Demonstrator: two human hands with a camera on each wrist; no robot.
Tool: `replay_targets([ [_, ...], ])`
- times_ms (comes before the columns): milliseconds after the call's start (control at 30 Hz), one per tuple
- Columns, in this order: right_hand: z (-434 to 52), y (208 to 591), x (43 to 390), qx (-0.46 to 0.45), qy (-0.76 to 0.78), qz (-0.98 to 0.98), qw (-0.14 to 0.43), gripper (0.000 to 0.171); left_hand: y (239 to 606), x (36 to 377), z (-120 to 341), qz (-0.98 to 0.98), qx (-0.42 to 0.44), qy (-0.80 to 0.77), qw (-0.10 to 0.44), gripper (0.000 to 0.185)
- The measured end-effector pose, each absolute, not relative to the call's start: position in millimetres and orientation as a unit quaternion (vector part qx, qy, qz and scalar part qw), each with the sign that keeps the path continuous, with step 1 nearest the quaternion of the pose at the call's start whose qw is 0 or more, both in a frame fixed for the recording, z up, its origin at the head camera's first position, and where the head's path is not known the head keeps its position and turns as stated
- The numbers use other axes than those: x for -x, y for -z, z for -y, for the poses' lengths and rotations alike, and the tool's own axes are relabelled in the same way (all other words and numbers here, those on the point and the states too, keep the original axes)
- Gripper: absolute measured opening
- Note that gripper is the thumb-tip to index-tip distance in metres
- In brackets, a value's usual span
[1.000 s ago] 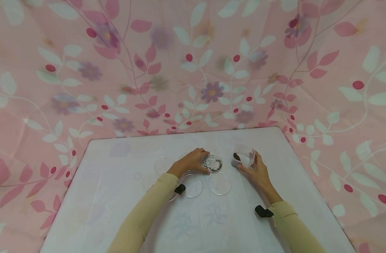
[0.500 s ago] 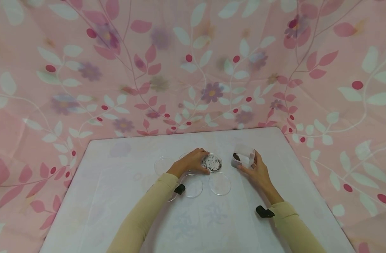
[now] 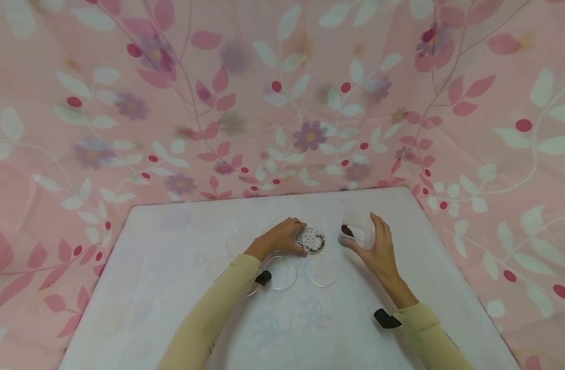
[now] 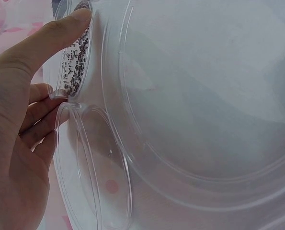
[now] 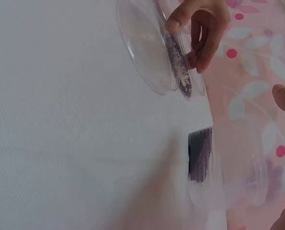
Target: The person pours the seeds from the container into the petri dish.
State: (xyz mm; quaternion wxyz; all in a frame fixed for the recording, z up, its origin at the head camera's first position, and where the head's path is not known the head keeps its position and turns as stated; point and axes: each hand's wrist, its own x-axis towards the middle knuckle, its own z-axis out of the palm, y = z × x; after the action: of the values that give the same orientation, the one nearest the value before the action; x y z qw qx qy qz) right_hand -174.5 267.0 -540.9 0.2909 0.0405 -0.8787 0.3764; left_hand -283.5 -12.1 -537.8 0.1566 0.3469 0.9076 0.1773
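Now left hand (image 3: 278, 237) pinches seed dish (image 3: 310, 239) by its rim; right hand (image 3: 378, 245), fingers spread, loosely cups clear tub (image 3: 356, 232) at its right.

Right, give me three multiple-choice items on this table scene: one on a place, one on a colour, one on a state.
1. Where does the seed-filled petri dish stand?
A. between the two hands
B. at the table's near edge
C. on the cup

2. What colour are the sleeves?
A. blue
B. pale yellow
C. black

3. How is the right hand?
A. clenched in a fist on the table
B. fingers spread beside the clear cup, not closed on it
C. pinching a spoon

Answers:
1 A: the left hand grips its rim and the right hand is on its other side.
2 B: both arms wear pale yellow.
3 B: the head view shows straight fingers beside the cup.
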Motion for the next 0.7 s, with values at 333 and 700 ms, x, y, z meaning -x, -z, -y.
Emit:
replay_targets([
  [333, -239.1, 524.2, 162.8, -0.143, -0.319, 0.898, 0.266, 0.081, 538.2, 282.8, 11.7, -0.909, -0.344, -0.175, 0.156, 0.091],
  [700, -213.4, 551.4, 138.1, -0.122, -0.236, 0.961, 0.077, 0.091, 537.4, 283.3, 12.1, -0.907, -0.355, -0.171, 0.149, 0.089],
])
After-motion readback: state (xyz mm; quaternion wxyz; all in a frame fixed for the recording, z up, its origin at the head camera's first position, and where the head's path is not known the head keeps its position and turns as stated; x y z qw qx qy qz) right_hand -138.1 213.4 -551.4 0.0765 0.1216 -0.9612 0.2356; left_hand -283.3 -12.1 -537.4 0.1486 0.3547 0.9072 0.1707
